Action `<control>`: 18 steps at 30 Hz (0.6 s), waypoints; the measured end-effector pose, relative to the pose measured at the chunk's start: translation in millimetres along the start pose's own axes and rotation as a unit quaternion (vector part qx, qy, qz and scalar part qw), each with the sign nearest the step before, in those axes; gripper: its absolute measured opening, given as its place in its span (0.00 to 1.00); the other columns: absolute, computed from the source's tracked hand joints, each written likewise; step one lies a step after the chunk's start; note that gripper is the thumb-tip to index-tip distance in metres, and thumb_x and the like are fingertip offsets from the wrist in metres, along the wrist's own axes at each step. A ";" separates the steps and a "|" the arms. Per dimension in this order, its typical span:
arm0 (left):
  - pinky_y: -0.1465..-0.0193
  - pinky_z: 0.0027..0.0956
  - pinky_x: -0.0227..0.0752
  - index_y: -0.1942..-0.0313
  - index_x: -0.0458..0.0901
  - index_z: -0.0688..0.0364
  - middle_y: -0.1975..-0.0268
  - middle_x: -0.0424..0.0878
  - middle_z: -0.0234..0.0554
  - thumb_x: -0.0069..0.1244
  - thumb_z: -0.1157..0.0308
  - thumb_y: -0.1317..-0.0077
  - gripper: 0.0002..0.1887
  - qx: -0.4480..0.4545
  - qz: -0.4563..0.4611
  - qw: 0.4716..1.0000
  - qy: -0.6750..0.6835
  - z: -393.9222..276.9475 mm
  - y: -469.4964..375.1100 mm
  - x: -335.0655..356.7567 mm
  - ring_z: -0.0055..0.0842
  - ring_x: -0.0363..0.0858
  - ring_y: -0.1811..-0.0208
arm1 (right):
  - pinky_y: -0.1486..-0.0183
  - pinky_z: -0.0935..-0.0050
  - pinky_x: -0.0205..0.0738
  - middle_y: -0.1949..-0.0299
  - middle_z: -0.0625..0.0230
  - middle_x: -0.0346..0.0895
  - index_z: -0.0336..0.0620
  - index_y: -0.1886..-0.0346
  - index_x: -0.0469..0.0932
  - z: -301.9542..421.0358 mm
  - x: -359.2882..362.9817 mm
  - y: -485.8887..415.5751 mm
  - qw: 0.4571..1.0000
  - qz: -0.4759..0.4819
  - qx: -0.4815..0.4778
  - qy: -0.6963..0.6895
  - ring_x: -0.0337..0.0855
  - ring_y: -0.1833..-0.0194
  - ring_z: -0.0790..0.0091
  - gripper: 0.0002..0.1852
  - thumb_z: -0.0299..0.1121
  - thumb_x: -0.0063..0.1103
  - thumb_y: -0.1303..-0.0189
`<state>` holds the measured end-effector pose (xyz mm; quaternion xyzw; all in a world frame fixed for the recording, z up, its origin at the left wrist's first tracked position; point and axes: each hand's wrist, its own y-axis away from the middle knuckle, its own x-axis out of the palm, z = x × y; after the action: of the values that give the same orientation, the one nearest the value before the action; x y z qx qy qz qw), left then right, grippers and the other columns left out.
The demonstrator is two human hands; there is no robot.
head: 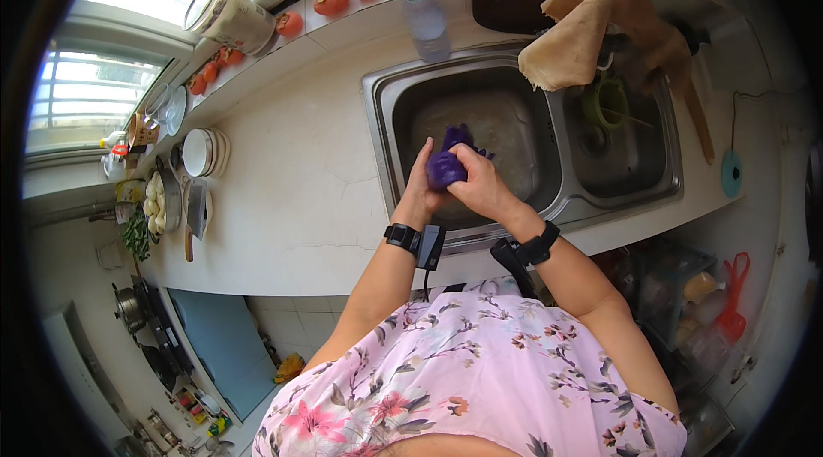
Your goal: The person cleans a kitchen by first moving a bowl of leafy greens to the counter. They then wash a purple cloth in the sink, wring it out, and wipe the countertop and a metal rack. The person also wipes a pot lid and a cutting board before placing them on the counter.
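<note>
Over the larger basin of a double stainless-steel sink [514,200], both my hands are on a purple cloth [447,170], bunched into a rounded lump with loose ends beyond it. My left hand [422,184] lies along the lump's left side, its fingers fairly straight and the palm against it. My right hand [479,184] grips the lump from the right, thumb and fingers bent around it. Shallow water seems to lie in the basin beneath. A green container [605,102] with a thin stick stands in the smaller basin. Black bands with small devices are on both wrists.
A plastic bottle [427,26] stands behind the sink. A tan cloth [572,39] hangs over the sink's back right. Persimmons [331,0] and a large jar [235,20] line the ledge. A cleaver [196,209] and stacked bowls [199,153] are at the counter's left.
</note>
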<state>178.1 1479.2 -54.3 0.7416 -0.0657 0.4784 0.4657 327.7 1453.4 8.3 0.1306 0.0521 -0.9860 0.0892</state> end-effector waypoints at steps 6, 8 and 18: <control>0.46 0.42 0.80 0.53 0.78 0.64 0.55 0.84 0.47 0.45 0.68 0.31 0.11 0.073 -0.066 0.995 0.006 14.6 -22.0 12.1 0.38 0.84 0.55 | 0.33 0.61 0.62 0.37 0.46 0.63 0.45 0.30 0.63 -11.0 -7.3 9.3 0.981 -0.192 0.035 0.010 0.66 0.36 0.47 0.37 0.28 0.61 0.47; 0.48 0.40 0.80 0.53 0.77 0.63 0.56 0.84 0.45 0.47 0.66 0.30 0.11 0.102 -0.114 0.987 -0.041 19.5 -17.5 28.6 0.36 0.84 0.56 | 0.33 0.59 0.62 0.33 0.42 0.57 0.46 0.31 0.64 -12.8 -3.4 11.6 0.969 -0.182 -0.018 0.168 0.63 0.34 0.45 0.37 0.35 0.67 0.46; 0.66 0.26 0.71 0.67 0.80 0.59 0.70 0.80 0.31 0.57 0.61 0.34 0.11 0.293 -0.161 0.922 -0.196 17.3 4.5 96.1 0.18 0.76 0.71 | 0.57 0.71 0.75 0.64 0.61 0.81 0.38 0.58 0.78 -23.4 8.3 -15.9 0.944 -0.269 0.127 -0.141 0.79 0.63 0.69 0.18 0.41 0.70 0.42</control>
<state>238.1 1497.1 20.8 0.9243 0.1078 0.2401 0.2764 322.7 1470.7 -15.2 -0.0180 -0.0537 -0.9800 -0.1907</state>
